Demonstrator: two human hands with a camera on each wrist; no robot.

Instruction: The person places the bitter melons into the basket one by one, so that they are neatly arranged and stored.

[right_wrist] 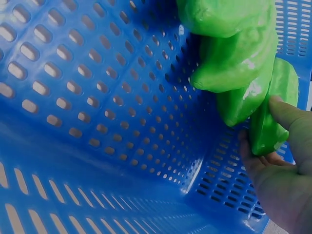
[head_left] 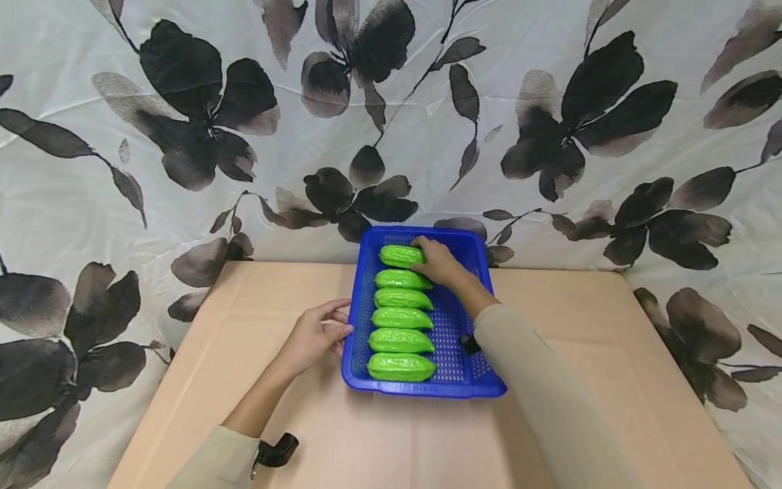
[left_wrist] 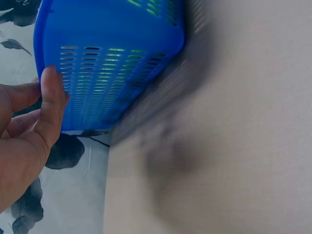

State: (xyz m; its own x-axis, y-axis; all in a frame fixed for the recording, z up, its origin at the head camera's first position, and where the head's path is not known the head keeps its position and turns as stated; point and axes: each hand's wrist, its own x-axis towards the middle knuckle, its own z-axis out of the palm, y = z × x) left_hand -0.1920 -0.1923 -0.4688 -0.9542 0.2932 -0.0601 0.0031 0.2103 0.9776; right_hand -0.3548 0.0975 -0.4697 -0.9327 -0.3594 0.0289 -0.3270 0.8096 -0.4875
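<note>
A blue plastic basket holds several glossy green ridged fruits, lined up in a column along its left half. At the far end of that column, my right hand grips the farthest fruit. The right wrist view shows the thumb on one side of this green fruit and the fingers round its lower end. My left hand holds the basket's left rim from outside. In the left wrist view, one finger of the left hand lies against the slotted side wall, just under the rim.
The basket sits toward the back of a pale table. Behind the table hangs a white cloth with dark flower prints. A dark wrist device shows by the left sleeve, and another overlaps the basket's right side.
</note>
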